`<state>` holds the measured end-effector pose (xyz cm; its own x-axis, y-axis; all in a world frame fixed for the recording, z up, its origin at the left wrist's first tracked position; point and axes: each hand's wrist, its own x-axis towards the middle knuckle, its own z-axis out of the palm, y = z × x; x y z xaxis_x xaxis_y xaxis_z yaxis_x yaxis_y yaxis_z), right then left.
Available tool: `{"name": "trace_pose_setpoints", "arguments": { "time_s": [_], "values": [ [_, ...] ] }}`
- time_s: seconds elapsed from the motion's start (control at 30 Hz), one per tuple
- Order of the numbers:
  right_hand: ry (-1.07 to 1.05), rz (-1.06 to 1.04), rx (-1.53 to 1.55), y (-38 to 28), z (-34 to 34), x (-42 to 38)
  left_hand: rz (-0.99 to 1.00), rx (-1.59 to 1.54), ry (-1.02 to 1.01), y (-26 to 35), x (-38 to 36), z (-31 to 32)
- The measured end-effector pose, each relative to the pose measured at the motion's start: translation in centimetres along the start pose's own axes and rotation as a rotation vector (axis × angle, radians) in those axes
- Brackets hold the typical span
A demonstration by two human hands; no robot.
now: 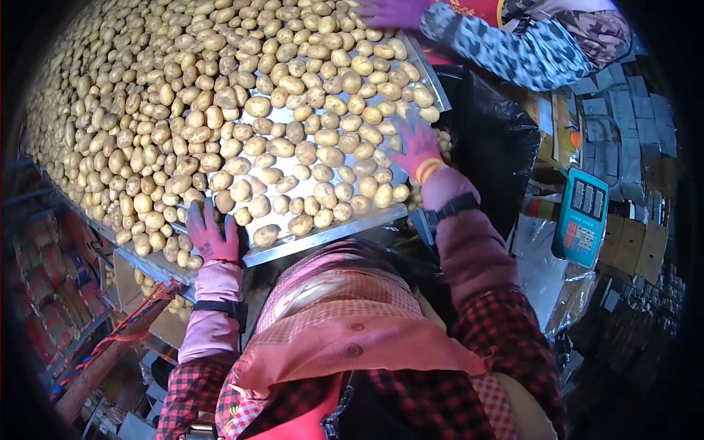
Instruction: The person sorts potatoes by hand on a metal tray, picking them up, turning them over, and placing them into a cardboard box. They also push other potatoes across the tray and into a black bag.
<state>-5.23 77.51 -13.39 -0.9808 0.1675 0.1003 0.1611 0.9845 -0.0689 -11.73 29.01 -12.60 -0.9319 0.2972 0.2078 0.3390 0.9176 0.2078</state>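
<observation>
Many potatoes cover a metal tray in front of me, thinner toward its front and right. My left hand, in a pink and grey glove, rests at the front left edge among potatoes, fingers apart and holding nothing. At the tray's right side my right hand, gloved the same way, has its fingers spread beside the potatoes at the edge. Bare metal shows between the potatoes in the middle.
A co-worker's purple-gloved hand reaches over the far edge, with a patterned sleeve. Black plastic hangs right of the tray. Farther right are a teal scale display and stacked cartons. A cardboard box stands below left.
</observation>
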Motion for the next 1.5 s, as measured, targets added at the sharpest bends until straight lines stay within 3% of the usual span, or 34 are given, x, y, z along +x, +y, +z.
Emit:
{"name": "trace_pose_setpoints", "arguments": {
  "time_s": [0.03,0.13,0.23,0.33,0.5,0.57,0.7,0.77,0.87,0.9,1.0,1.03,1.13,1.17,1.27,1.37,1.43,1.47,1.5],
  "values": [
    [-0.016,-0.047,0.038,0.8,0.8,-0.8,0.003,0.004,-0.002,-0.1,0.1,0.0],
    [-0.428,0.14,0.501,2.8,-3.0,-4.9,-0.008,-0.013,0.014,0.2,0.2,0.3],
    [-0.189,0.164,0.433,-1.7,-5.0,-3.5,-0.026,-0.007,-0.002,0.4,0.3,0.0],
    [-0.289,-0.27,0.117,-8.2,-4.3,-1.5,-0.037,0.013,-0.028,0.4,0.3,-0.1],
    [-0.227,-0.028,0.179,-1.4,-2.6,-5.0,-0.046,-0.023,-0.024,0.5,0.5,-0.2],
    [-0.11,0.033,0.16,1.9,-2.2,-4.2,-0.049,-0.01,-0.025,0.6,0.4,0.0],
    [-0.01,0.222,0.377,-0.3,-1.7,2.5,-0.056,-0.018,-0.024,0.7,0.5,-0.3],
    [-0.091,0.19,0.266,-2.5,-1.4,5.9,-0.043,-0.022,-0.007,0.4,0.4,0.0],
    [-0.407,0.33,0.257,-4.4,-1.7,8.7,-0.058,-0.015,-0.025,0.6,0.3,-0.1],
    [-0.381,0.343,0.287,-4.1,0.0,7.8,-0.047,-0.008,-0.002,0.5,0.3,0.1],
    [-0.448,0.464,1.408,0.0,1.3,4.3,-0.058,-0.027,0.009,0.3,0.1,0.4],
    [-0.333,0.456,1.457,0.7,3.3,3.0,-0.048,-0.026,-0.011,0.6,0.3,-0.2],
    [-0.374,0.421,0.775,-2.7,1.9,2.6,-0.05,-0.011,-0.016,0.5,0.2,0.0],
    [-0.324,0.317,0.651,-3.4,2.3,2.5,-0.046,-0.012,-0.007,0.3,0.2,0.1],
    [-0.475,0.46,1.023,-2.6,1.7,2.4,-0.027,-0.022,0.023,0.3,0.2,0.2],
    [-0.324,0.377,0.894,-2.8,2.9,2.1,0.051,-0.054,0.069,2.4,0.9,-1.0],
    [-0.204,0.546,1.162,-5.4,4.3,3.4,0.191,-0.197,0.117,6.0,1.3,-1.2],
    [-0.244,0.652,1.024,-8.6,0.2,4.2,0.245,-0.302,0.015,7.3,1.3,-1.0],
    [-0.231,0.483,1.035,-9.8,2.7,4.0,0.329,-0.288,-0.082,9.0,1.6,-1.3]
  ]
}}
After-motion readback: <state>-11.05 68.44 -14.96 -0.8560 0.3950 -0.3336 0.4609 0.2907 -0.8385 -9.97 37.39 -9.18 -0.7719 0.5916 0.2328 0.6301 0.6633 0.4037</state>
